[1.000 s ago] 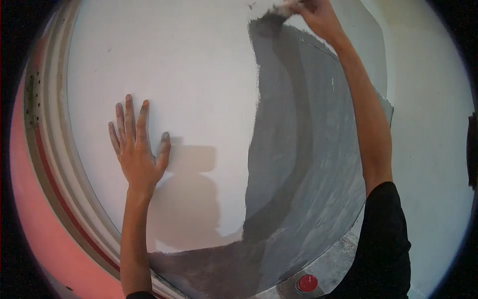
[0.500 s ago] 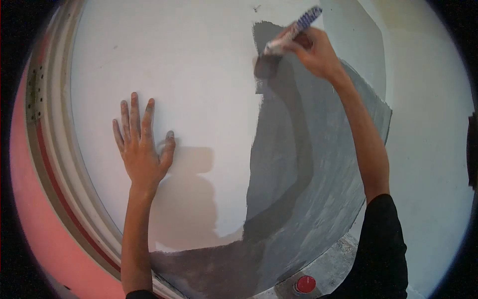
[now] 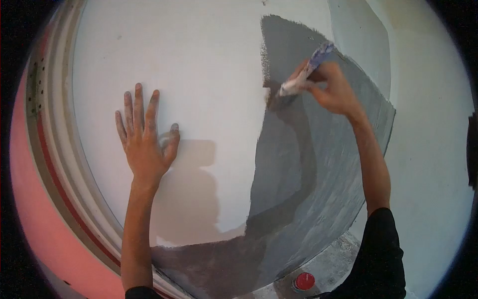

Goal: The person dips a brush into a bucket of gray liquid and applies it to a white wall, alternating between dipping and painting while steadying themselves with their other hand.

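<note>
My right hand (image 3: 331, 88) grips a paintbrush (image 3: 306, 70) by its blue and white, paint-smeared handle. The brush tilts down to the left, with its slightly blurred bristles at the left edge of the grey paint (image 3: 284, 154) on the wall. My left hand (image 3: 145, 142) lies flat on the white wall (image 3: 209, 70), fingers spread, left of the grey area. A shadow of my head and arm falls across the white and grey parts.
A red paint can (image 3: 304, 281) stands on the stained floor (image 3: 331, 259) at the wall's foot. Along the left runs a pale door frame (image 3: 55, 124) with a metal plate (image 3: 35, 94), beside a pink surface (image 3: 30, 189). Another pale wall (image 3: 423, 149) meets it at the right.
My right hand has moved the paintbrush downward along the grey paint's left edge. Grey paint now shows where the brush was. My left hand stays flat on the wall; the view has shifted slightly.
</note>
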A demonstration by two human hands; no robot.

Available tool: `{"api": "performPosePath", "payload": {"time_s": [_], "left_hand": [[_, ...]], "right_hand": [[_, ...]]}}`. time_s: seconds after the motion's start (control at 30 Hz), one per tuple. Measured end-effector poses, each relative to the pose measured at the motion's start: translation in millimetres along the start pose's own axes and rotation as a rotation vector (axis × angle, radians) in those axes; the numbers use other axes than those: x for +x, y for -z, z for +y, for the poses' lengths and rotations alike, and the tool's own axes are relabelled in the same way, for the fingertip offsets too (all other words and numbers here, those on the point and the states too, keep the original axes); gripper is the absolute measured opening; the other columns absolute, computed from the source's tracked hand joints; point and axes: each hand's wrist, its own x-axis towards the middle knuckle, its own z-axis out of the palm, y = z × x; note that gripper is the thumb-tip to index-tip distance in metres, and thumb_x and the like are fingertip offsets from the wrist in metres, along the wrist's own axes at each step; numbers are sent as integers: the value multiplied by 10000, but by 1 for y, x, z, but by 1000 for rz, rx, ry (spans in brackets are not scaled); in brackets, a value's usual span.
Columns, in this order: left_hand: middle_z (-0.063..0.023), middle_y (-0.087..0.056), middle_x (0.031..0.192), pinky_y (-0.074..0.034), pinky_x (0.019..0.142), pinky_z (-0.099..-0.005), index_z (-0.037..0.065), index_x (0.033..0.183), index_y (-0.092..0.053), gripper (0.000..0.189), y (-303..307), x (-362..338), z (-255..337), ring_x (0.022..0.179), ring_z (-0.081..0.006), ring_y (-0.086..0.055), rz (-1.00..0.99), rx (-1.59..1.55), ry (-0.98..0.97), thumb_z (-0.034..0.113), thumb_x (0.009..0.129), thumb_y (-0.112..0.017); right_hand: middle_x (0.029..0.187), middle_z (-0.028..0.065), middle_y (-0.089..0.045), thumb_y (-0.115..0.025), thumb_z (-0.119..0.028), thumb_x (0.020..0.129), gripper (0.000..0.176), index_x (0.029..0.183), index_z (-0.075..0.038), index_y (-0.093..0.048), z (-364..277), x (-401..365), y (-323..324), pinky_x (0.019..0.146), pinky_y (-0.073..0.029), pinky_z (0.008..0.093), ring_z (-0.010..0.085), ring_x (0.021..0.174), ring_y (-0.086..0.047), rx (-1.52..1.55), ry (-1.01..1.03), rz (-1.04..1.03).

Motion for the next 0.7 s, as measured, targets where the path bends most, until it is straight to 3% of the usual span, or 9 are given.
{"api": "performPosePath", "payload": {"time_s": [0.13, 0.2, 0.27, 0.37, 0.47, 0.53, 0.6, 0.67, 0.7], "left_hand": [[-59, -239, 1634, -102, 1225, -564, 239, 1519, -369, 738, 0, 1, 0, 1514, -300, -176, 4, -4, -5, 319, 839, -643], [-61, -242, 1633, -100, 1225, -563, 238, 1520, -369, 733, 2, 1, 1, 1515, -297, -175, -6, 6, -1, 336, 845, -638], [-60, -242, 1633, -100, 1225, -562, 238, 1520, -370, 721, 2, 0, 1, 1515, -295, -176, -12, 19, 0, 359, 857, -626], [-59, -240, 1634, -100, 1225, -559, 237, 1518, -373, 703, 1, 1, 0, 1515, -292, -174, -8, 30, -5, 388, 874, -610], [-58, -239, 1634, -102, 1226, -555, 234, 1516, -377, 698, 0, 0, -2, 1515, -294, -176, -7, 23, -16, 398, 878, -607], [-57, -239, 1634, -105, 1225, -555, 233, 1515, -377, 699, 0, -1, -2, 1514, -295, -179, 1, 21, -19, 394, 876, -612], [-57, -240, 1634, -109, 1225, -555, 233, 1515, -377, 702, 0, 0, -1, 1513, -295, -184, 10, 29, -25, 387, 874, -619], [-56, -241, 1634, -112, 1225, -556, 233, 1515, -375, 705, 1, 0, 0, 1512, -293, -188, 5, 36, -15, 371, 871, -626], [-56, -242, 1633, -113, 1224, -557, 232, 1515, -375, 707, 1, 0, 1, 1512, -292, -190, 2, 36, -14, 364, 870, -630]], "right_hand": [[1042, 138, -724, -674, -110, 920, 194, 1091, -20, -685, 24, 15, 8, 888, -561, 383, 246, 970, -710, -8, -32, 60], [968, 68, -718, -673, -87, 919, 172, 1059, 14, -668, 39, 48, 18, 849, -530, 294, 139, 941, -677, -66, 38, 215], [970, 53, -710, -665, -125, 939, 186, 1059, 17, -664, 53, 88, 44, 855, -520, 284, 125, 949, -660, -187, -61, 303], [977, 141, -711, -613, -69, 949, 148, 1018, 53, -663, 29, 118, 57, 858, -540, 367, 227, 916, -682, -35, -45, 526], [969, 48, -705, -663, -119, 944, 162, 1036, 14, -673, 44, 78, 75, 866, -522, 297, 126, 944, -649, -108, 119, 391], [960, 63, -704, -661, -65, 927, 119, 1021, 6, -676, 46, 24, 49, 882, -532, 319, 153, 955, -665, -56, -82, 237], [1014, 144, -732, -684, -114, 905, 187, 1068, -24, -703, 22, -25, 11, 852, -575, 400, 260, 923, -721, 29, -20, 149], [1028, 144, -729, -688, -102, 897, 204, 1086, -25, -698, 36, -49, -8, 869, -567, 403, 255, 935, -716, 56, -159, -103], [1033, 144, -728, -685, -103, 899, 209, 1092, -23, -695, 37, -46, -6, 874, -564, 400, 253, 940, -714, 51, -143, -89]]}}
